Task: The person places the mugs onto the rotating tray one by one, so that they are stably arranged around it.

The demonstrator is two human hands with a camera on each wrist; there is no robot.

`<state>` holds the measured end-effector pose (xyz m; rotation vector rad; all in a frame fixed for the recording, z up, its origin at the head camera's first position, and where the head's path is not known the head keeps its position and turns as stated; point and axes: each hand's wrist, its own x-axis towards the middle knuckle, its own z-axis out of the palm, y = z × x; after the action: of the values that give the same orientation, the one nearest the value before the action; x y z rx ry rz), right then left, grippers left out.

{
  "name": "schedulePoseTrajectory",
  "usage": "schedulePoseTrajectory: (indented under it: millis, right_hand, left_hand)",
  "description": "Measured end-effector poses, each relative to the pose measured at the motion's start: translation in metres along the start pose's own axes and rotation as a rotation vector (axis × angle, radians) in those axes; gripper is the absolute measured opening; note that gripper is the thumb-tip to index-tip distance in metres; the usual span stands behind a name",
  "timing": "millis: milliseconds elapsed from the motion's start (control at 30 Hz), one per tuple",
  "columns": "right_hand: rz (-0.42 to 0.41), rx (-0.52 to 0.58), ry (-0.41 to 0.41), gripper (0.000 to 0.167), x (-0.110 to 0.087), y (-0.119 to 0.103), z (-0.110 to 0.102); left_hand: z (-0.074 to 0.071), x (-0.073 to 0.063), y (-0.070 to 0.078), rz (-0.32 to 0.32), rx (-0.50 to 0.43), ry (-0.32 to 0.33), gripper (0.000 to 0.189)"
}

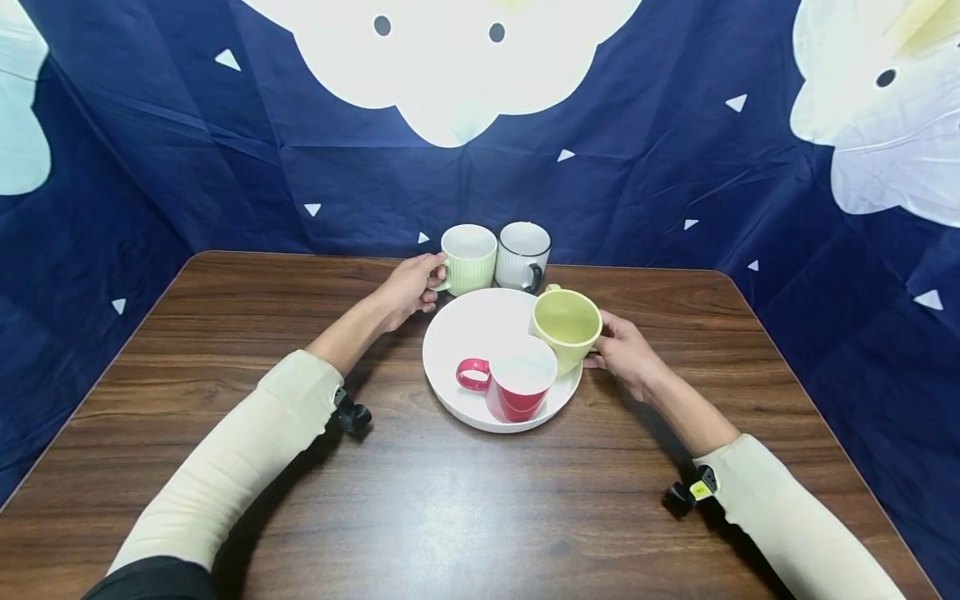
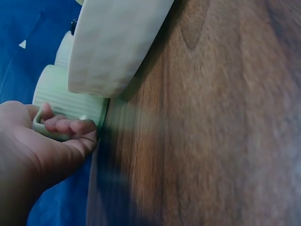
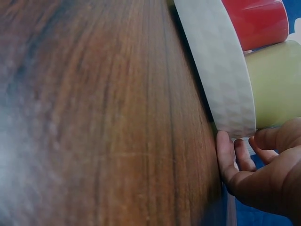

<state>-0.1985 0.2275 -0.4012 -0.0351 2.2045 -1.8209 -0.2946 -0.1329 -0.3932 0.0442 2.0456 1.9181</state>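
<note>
My left hand grips the handle of a light green ribbed mug; in the left wrist view its fingers curl through the handle. A white ribbed mug with a black rim and handle stands beside it. In front lies a round white tray with a faceted wall. A red mug and a yellow-green mug stand in it, close together. My right hand is at the tray's right edge, beside the yellow-green mug. In the right wrist view its fingertips touch the tray wall, fingers loosely bent.
The brown wooden table spreads before and to both sides of the tray. A dark blue cloth with white clouds and triangles hangs behind the table and down its sides. The two ribbed mugs stand near the back edge.
</note>
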Motion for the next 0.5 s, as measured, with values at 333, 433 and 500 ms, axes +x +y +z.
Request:
schedulePoseTrajectory:
  millis: [333,433,500]
  right_hand:
    - [-0.002,0.035,0.021,0.052,-0.008,0.002,-0.002]
    - [0.005,0.049,0.015,0.044,-0.012,0.003,-0.004]
    - [0.009,0.058,0.008,0.036,-0.015,0.003,-0.004]
  left_hand:
    - [0.003,0.001,0.002,-0.037,-0.134,-0.006,0.039]
    - [0.003,0.001,0.001,-0.041,-0.166,-0.002,0.041]
    - [0.003,-0.001,0.000,-0.038,-0.178,0.002,0.041]
